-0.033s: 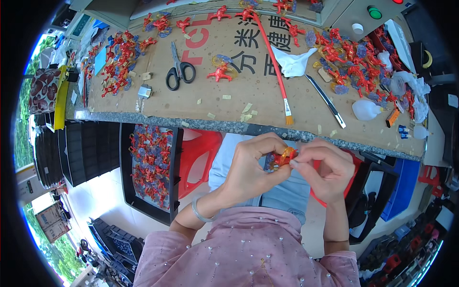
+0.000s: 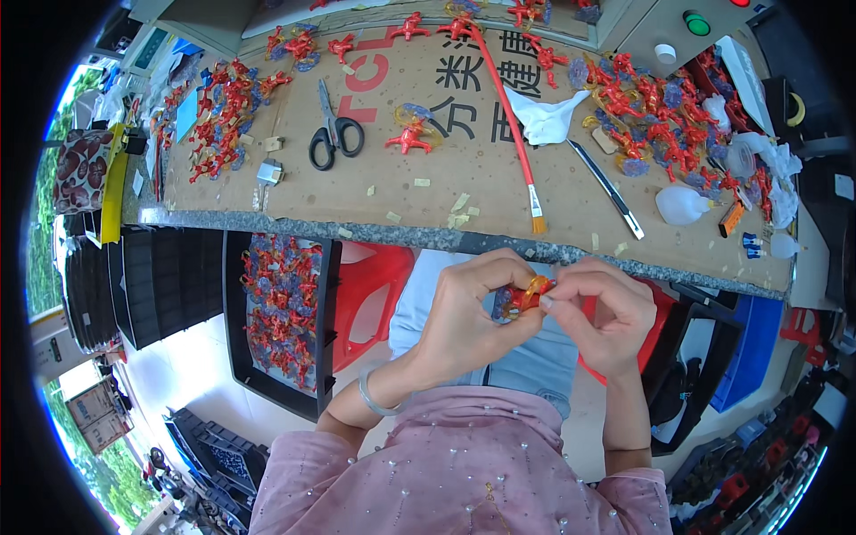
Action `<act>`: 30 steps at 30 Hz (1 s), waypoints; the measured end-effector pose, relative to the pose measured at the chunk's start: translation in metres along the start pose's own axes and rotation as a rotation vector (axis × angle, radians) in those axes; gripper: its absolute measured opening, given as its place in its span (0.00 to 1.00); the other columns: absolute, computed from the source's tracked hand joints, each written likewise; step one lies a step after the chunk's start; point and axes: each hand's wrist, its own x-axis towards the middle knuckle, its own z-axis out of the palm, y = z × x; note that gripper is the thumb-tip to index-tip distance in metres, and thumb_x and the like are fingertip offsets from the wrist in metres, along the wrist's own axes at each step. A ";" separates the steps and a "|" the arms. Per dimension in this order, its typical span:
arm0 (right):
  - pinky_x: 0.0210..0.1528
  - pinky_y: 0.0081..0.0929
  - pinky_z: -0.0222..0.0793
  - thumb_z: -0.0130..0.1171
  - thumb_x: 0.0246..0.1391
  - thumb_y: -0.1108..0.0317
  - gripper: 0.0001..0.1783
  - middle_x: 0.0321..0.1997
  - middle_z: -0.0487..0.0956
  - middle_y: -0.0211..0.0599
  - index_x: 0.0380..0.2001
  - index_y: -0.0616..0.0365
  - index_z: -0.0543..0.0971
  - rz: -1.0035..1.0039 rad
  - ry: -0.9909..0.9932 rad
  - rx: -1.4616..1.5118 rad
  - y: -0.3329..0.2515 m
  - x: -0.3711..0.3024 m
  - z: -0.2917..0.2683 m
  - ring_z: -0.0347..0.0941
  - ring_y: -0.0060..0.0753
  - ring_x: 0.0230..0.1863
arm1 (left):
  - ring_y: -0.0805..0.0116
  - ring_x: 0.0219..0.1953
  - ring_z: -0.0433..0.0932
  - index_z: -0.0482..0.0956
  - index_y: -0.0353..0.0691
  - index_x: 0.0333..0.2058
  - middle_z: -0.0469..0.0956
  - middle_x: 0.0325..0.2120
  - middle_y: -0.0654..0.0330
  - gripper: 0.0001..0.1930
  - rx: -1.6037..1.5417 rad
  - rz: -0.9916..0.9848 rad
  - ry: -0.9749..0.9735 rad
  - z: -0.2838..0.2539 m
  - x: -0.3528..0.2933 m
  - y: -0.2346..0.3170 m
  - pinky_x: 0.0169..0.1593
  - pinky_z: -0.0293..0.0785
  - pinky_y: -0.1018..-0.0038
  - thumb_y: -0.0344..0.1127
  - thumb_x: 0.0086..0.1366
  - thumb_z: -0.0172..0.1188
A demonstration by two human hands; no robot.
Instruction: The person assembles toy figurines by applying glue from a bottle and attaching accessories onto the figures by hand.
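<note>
Over my lap, just off the table's front edge, my left hand point(image 2: 473, 308) pinches a small red, orange and purple plastic toy figure point(image 2: 532, 292) between thumb and fingers. From the other side, my right hand point(image 2: 604, 312) has its thumb and forefinger closed on the figure's right end. Fingers cover much of the toy, so its full shape is hidden. On the table beyond lies a similar red figure point(image 2: 409, 138) with translucent yellow and purple parts.
Black-handled scissors point(image 2: 334, 134), a red-handled brush point(image 2: 513, 120), a craft knife point(image 2: 606, 189) and a white squeeze bottle point(image 2: 682, 205) lie on the cardboard-covered table point(image 2: 312, 196). Figure heaps point(image 2: 223, 116) flank them. A black tray point(image 2: 234, 343) of figures stands at lower left.
My right hand has shifted very slightly to the left against the toy figure. My left hand keeps its pinch in the same place.
</note>
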 end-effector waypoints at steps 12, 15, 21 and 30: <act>0.25 0.17 0.64 0.66 0.39 0.82 0.07 0.26 0.78 0.38 0.25 0.67 0.79 0.015 -0.032 0.047 0.000 0.002 0.001 0.68 0.20 0.22 | 0.80 0.31 0.70 0.77 0.30 0.29 0.75 0.29 0.62 0.07 -0.166 -0.123 -0.039 -0.002 0.005 -0.002 0.36 0.65 0.82 0.19 0.48 0.63; 0.24 0.17 0.63 0.66 0.39 0.82 0.07 0.26 0.78 0.37 0.25 0.67 0.79 0.035 -0.029 0.030 0.010 0.004 -0.001 0.68 0.20 0.21 | 0.80 0.32 0.70 0.77 0.30 0.28 0.75 0.30 0.62 0.07 -0.208 -0.207 -0.055 -0.005 0.004 -0.002 0.37 0.66 0.82 0.20 0.48 0.63; 0.24 0.17 0.63 0.66 0.39 0.82 0.07 0.25 0.78 0.35 0.26 0.66 0.79 0.014 -0.070 0.017 0.005 0.006 0.002 0.68 0.20 0.22 | 0.80 0.33 0.71 0.77 0.30 0.28 0.76 0.31 0.62 0.06 -0.192 -0.203 -0.064 -0.009 0.002 -0.005 0.38 0.67 0.82 0.20 0.49 0.64; 0.23 0.17 0.62 0.64 0.43 0.80 0.04 0.24 0.77 0.32 0.26 0.64 0.80 0.053 -0.002 -0.032 0.019 0.014 -0.001 0.67 0.19 0.20 | 0.79 0.34 0.74 0.79 0.29 0.31 0.76 0.31 0.62 0.07 -0.275 -0.221 -0.078 -0.013 0.000 -0.005 0.40 0.69 0.82 0.20 0.50 0.64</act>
